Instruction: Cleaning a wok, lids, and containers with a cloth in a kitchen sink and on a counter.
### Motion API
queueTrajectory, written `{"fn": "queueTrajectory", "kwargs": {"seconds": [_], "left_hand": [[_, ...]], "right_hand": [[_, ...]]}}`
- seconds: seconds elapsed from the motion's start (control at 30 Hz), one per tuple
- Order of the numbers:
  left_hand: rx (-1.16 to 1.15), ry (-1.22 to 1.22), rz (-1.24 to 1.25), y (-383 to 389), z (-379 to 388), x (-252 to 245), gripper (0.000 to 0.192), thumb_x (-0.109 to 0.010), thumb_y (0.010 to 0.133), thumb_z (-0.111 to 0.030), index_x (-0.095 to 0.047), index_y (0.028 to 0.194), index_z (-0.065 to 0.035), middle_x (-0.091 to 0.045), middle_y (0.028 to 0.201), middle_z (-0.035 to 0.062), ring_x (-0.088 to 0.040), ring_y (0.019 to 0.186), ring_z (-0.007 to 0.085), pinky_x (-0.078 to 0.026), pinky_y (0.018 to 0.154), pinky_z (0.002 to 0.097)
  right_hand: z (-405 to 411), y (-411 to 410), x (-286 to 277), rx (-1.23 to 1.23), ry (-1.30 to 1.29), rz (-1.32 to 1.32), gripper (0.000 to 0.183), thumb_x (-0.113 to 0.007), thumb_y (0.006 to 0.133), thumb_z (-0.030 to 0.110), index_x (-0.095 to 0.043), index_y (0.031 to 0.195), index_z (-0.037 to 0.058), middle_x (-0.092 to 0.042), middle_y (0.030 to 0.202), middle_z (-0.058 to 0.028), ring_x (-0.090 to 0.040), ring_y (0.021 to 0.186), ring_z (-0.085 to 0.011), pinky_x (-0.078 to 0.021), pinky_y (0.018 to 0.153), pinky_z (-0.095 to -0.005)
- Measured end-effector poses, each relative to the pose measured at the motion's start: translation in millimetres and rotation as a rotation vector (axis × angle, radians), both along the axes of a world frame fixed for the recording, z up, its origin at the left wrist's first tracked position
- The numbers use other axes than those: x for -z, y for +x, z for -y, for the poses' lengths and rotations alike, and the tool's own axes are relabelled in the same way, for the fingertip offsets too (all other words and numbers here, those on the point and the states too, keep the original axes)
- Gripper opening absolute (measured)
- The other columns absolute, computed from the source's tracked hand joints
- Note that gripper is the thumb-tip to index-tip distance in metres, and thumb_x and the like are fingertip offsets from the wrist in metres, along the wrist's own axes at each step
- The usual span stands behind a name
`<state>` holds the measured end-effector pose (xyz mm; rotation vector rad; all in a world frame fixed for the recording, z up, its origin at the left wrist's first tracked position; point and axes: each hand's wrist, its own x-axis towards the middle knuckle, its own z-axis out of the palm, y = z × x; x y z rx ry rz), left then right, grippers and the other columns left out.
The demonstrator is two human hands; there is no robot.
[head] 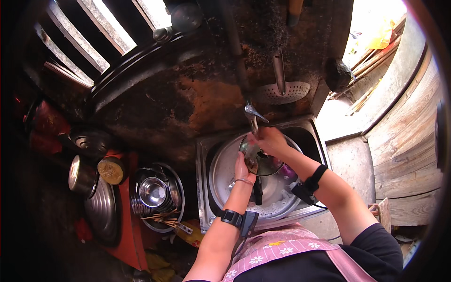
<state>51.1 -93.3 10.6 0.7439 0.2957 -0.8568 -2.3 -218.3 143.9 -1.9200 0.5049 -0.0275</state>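
Observation:
A round glass pot lid (270, 166) with a dark knob is tilted over a large metal basin (225, 165) in the sink. My left hand (243, 168) grips the lid by its left side. My right hand (270, 140) is blurred at the lid's upper part, just under the metal faucet (252, 120); its fingers are partly hidden, so their hold is unclear. Suds (278, 204) float in the basin. A purple scrubber (288, 172) lies at its right side, and a black handle (258, 192) shows below the lid.
The basin stands in a stainless steel sink (203, 197). To the left, another metal basin (180, 183) holds steel bowls (154, 192) and chopsticks (160, 218). A cut squash (111, 171) and a metal pot (83, 176) are beyond. A perforated skimmer (287, 92) hangs behind the faucet.

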Motion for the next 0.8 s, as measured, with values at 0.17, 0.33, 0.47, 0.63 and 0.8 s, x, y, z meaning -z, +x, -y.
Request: {"fn": "queueTrajectory", "kwargs": {"seconds": [0.17, 0.33, 0.47, 0.63, 0.8], "left_hand": [[-0.002, -0.105, -0.115, -7.1, 16.6, -10.7, 0.025, -0.045, 0.090, -0.034, -0.053, 0.101, -0.0128, -0.059, 0.088, 0.0023, -0.057, 0.072, 0.0142, -0.050, 0.060, 0.0285], [0.153, -0.087, -0.119, 3.4, 23.0, -17.2, 0.025, -0.045, 0.091, -0.031, -0.051, 0.104, -0.0110, -0.059, 0.091, 0.0040, -0.058, 0.078, 0.0167, -0.051, 0.065, 0.0326], [0.347, 0.071, 0.146, 18.7, 12.3, -61.3, 0.023, -0.047, 0.090, -0.026, -0.051, 0.104, -0.0083, -0.059, 0.091, 0.0046, -0.058, 0.081, 0.0175, -0.050, 0.069, 0.0329], [0.464, 0.356, 0.964, 27.3, -11.7, -88.0, 0.014, -0.055, 0.085, -0.017, -0.057, 0.093, -0.0056, -0.060, 0.092, 0.0037, -0.056, 0.084, 0.0136, -0.045, 0.072, 0.0260], [0.396, 0.549, 2.167, 5.2, -35.6, -112.9, 0.023, -0.066, 0.065, -0.007, -0.063, 0.088, -0.0099, -0.056, 0.108, 0.0092, -0.049, 0.103, 0.0306, -0.037, 0.087, 0.0410]], "right_hand": [[48.0, -27.0, 50.8, 0.319, -0.757, 0.150, 0.049, -0.056, 0.079, 0.038, -0.048, 0.113, 0.0043, -0.058, 0.102, -0.0196, -0.057, 0.095, -0.0310, -0.0444, 0.078, -0.0382], [58.2, -45.3, 44.4, 0.288, -0.121, 0.027, 0.053, -0.053, 0.081, 0.036, -0.042, 0.122, 0.0046, -0.055, 0.110, -0.0190, -0.051, 0.105, -0.0285, -0.0403, 0.086, -0.0337], [57.2, -52.9, 59.6, 0.310, 0.113, 0.057, 0.060, -0.047, 0.084, 0.047, -0.038, 0.126, 0.0046, -0.054, 0.112, -0.0163, -0.052, 0.104, -0.0281, -0.0416, 0.084, -0.0371], [44.8, -41.2, 72.3, 0.268, 0.944, -0.201, 0.070, -0.036, 0.083, 0.060, -0.035, 0.127, 0.0047, -0.053, 0.110, -0.0133, -0.054, 0.098, -0.0319, -0.0461, 0.079, -0.0455], [41.3, -38.2, 89.2, 0.219, 1.150, -0.141, 0.044, -0.046, 0.089, 0.023, -0.035, 0.126, 0.0039, -0.050, 0.112, -0.0151, -0.055, 0.097, -0.0261, -0.0484, 0.081, -0.0400]]}}
